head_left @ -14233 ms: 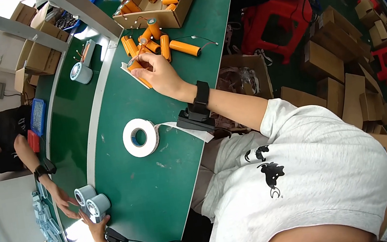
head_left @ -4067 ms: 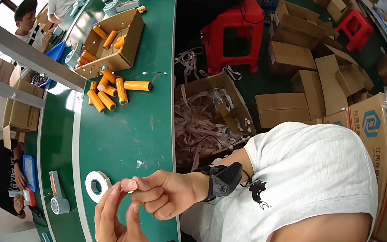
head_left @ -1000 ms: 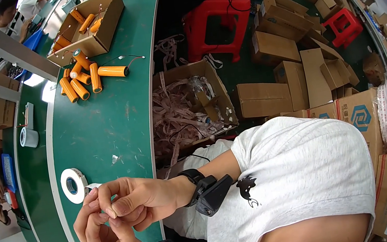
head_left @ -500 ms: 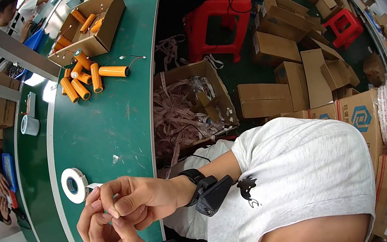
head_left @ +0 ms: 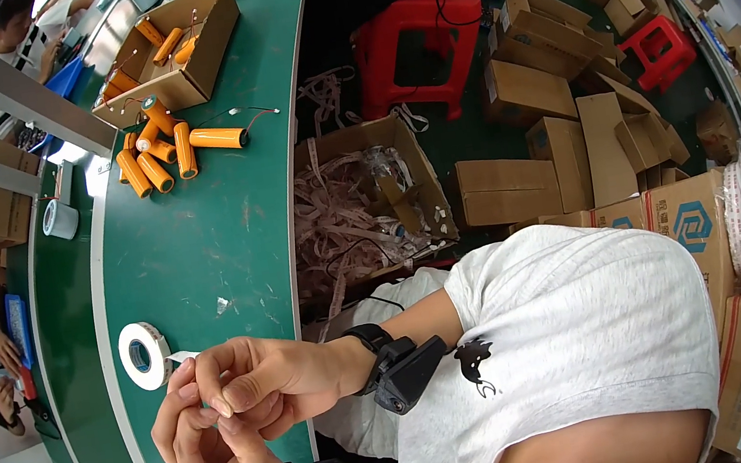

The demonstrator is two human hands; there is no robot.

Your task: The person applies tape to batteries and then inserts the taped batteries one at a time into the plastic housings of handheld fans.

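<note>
My left hand and my right hand meet over the near edge of the green table. Their fingertips are pinched together on a small pale piece, mostly hidden by the fingers. I cannot tell what it is. A white tape roll lies flat just left of my right fingers, with a short loose strip reaching toward them. Both wrists wear dark bands. Several orange cylinders with wires lie far up the table.
An open cardboard box of orange cylinders sits at the table's far end, with another tape roll to the left. A carton of pink strip scraps, red stools and scattered cardboard boxes stand on the floor. Other people work at the left edge and the top left.
My right hand came back from the orange cylinders and joined my left hand near the tape roll. Over the last second both hands stay pinched together, barely shifting.
</note>
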